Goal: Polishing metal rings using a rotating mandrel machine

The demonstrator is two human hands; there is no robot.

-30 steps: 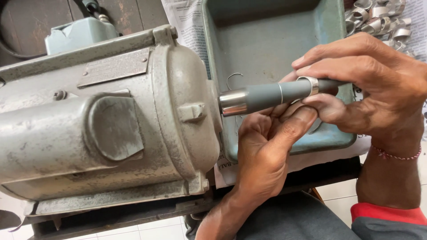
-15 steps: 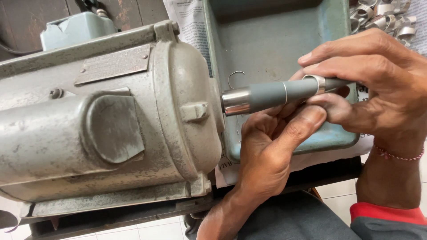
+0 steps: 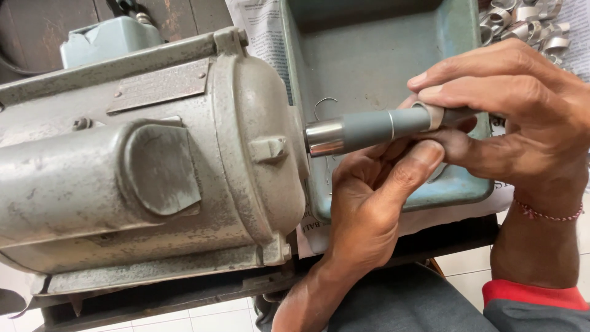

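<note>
A big grey electric motor (image 3: 153,166) fills the left half of the head view. From its end juts a shiny shaft carrying a grey tapered spindle (image 3: 365,129) that points right. A silver metal ring (image 3: 431,114) sits around the spindle's far end. My right hand (image 3: 522,117) comes in from the right and pinches the ring from above, fingertips on it. My left hand (image 3: 375,203) reaches up from below, its thumb and fingers pressed against the ring and the spindle's underside. The spindle's tip is hidden by my fingers.
A worn blue-green metal tray (image 3: 369,55) lies behind the spindle, with a thin wire loop (image 3: 324,104) in it. Several silver rings (image 3: 528,24) are heaped at the top right on newspaper (image 3: 261,24). White floor tiles show below the bench edge.
Both hands stay on the ring at the spindle's end. They and the spindle sit slightly higher in view, which may be head movement.
</note>
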